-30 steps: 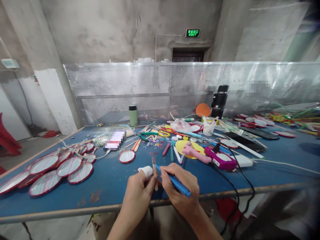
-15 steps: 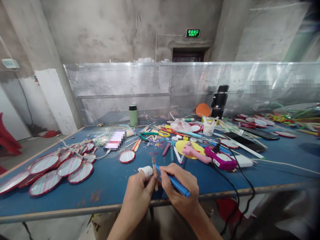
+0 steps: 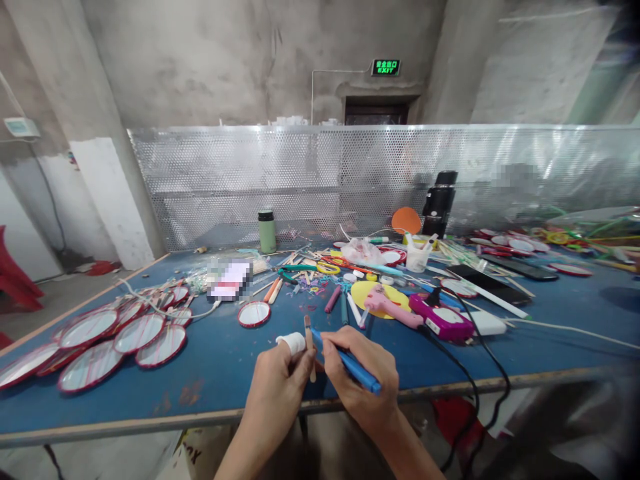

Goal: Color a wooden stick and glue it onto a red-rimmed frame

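Near the front edge of the blue table, my left hand [image 3: 281, 380] pinches a small wooden stick [image 3: 309, 340] held upright, its top end dark brown. One finger of that hand wears a white wrap [image 3: 292, 343]. In my right hand [image 3: 361, 370] is a blue marker pen [image 3: 357, 370], gripped like a writing tool. The pen's tip meets or almost meets the stick near its upper part; the exact contact is too small to tell. Beyond my hands lies a round red-rimmed disc [image 3: 254, 313].
Several red-rimmed discs [image 3: 95, 327] are piled at left beside a phone [image 3: 231, 280] on a cable. To the right lie a pink glue gun [image 3: 393, 307] on a yellow disc, a purple device [image 3: 441, 317] and black cords. Behind stand a green bottle [image 3: 267, 232] and a black flask [image 3: 440, 203].
Almost nothing differs. Both hands keep their places, with the pen tip still at the upper part of the stick.
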Motion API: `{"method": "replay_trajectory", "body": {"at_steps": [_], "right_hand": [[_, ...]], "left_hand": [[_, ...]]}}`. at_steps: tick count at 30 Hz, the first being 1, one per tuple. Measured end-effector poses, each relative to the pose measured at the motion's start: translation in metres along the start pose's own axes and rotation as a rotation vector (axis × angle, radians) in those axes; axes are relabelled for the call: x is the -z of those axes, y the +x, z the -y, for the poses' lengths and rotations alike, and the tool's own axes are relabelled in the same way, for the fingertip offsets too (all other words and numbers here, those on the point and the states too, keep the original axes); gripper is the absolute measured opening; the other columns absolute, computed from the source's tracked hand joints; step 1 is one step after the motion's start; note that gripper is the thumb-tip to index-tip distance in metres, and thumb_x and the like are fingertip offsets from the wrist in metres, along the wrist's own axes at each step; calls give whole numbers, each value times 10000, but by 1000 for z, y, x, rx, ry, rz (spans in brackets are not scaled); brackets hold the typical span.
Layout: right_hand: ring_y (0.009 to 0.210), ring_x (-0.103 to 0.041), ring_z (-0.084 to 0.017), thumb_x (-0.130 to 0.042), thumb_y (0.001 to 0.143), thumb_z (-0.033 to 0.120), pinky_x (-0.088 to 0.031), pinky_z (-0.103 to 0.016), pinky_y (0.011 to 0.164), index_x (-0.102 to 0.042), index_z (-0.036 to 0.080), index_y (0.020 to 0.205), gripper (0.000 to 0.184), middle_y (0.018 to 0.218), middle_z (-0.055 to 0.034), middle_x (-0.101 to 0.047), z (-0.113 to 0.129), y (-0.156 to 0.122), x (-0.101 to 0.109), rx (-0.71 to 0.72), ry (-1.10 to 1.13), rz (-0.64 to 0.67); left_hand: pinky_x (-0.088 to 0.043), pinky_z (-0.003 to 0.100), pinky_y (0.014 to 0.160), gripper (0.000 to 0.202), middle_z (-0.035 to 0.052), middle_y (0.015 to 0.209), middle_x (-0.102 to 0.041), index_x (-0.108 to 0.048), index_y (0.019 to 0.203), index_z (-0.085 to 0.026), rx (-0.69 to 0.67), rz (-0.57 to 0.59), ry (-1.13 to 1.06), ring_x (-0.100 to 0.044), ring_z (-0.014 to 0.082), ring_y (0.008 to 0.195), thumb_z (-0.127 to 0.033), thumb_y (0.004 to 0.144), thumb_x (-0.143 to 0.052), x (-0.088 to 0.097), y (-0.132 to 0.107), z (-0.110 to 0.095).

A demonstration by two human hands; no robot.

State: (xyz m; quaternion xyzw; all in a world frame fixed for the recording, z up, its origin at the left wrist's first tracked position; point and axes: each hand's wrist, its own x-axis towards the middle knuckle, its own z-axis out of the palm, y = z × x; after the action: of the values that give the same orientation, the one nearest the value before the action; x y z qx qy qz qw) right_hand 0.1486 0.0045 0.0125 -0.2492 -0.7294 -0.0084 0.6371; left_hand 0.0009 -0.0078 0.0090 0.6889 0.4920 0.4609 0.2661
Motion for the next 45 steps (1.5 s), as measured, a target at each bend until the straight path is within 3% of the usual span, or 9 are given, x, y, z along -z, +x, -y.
{"method": "replay_trajectory", "body": {"at_steps": [45], "right_hand": [[623,-625,-119,-611,888,69,-510,-233,618,-662,190,893,131,723,-4,-665,-1,0,-2,-3,-2,-21]], "left_hand": [[-362,231,603,320,-5,629,-643,-568,679,-187,-6,-13,5,-568,142,600,-361,937,-493,0,-1,1]]}}
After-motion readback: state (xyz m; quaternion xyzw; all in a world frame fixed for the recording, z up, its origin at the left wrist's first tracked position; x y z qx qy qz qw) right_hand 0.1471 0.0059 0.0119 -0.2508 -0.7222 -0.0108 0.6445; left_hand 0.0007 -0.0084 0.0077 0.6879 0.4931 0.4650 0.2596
